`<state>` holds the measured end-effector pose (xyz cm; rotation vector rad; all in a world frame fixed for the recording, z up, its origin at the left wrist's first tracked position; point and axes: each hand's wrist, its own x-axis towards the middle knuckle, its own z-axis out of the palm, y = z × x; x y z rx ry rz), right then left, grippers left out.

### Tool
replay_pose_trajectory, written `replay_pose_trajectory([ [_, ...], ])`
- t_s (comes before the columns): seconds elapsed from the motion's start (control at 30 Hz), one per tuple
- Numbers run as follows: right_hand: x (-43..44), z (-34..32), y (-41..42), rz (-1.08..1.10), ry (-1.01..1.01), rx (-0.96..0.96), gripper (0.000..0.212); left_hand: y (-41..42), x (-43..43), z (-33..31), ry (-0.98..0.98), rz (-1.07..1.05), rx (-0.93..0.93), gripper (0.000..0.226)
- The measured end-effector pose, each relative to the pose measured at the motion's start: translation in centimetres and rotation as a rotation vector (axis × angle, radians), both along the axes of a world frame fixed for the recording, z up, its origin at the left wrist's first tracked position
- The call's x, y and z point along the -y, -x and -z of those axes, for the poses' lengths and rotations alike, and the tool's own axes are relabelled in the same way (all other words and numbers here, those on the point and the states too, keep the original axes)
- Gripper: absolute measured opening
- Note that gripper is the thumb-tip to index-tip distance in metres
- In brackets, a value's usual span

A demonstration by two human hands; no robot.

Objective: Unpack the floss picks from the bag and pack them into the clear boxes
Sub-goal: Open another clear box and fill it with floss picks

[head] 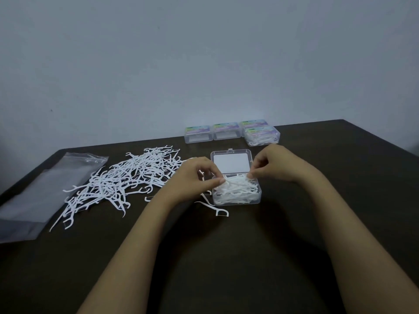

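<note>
An open clear box (258,196) sits at the table's middle, its lid (231,163) laid back and its tray heaped with white floss picks (238,191). My left hand (192,177) pinches picks at the box's left edge. My right hand (274,164) pinches picks at the box's upper right. A large loose pile of floss picks (127,180) spreads left of the box. The flat clear zip bag (40,191) lies at the far left.
Several shut clear boxes with coloured labels stand at the back: two look unfilled (199,134), one at the right is full of picks (261,136). A stray pick (217,208) lies before the open box. A wall rises behind the dark table (226,257).
</note>
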<state>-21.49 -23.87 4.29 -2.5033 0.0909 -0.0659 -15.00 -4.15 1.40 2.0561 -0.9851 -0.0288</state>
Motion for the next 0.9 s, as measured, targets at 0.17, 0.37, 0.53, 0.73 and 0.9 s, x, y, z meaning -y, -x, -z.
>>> replay_pose_trajectory([
  [0.17, 0.7, -0.1, 0.1, 0.035, -0.015, 0.061, 0.015, -0.4, -0.9, -0.4, 0.108, -0.037, -0.107, 0.016],
  [0.37, 1.0, -0.6, 0.5, 0.020, -0.096, 0.094, 0.009, -0.1, -0.5, 0.2, 0.005, 0.005, -0.170, 0.019],
  [0.53, 1.3, -0.9, 1.0, -0.041, -0.102, 0.023, 0.011, 0.0, -0.3, 0.2, -0.078, 0.034, -0.161, 0.023],
  [0.73, 1.8, -1.2, 1.6, -0.129, -0.164, -0.015, 0.013, -0.1, -0.4, 0.1, -0.072, 0.043, -0.153, 0.021],
  [0.9, 1.9, -1.1, 1.7, -0.177, -0.139, -0.051, 0.011, -0.1, -0.6, 0.0, -0.080, 0.060, -0.161, 0.016],
])
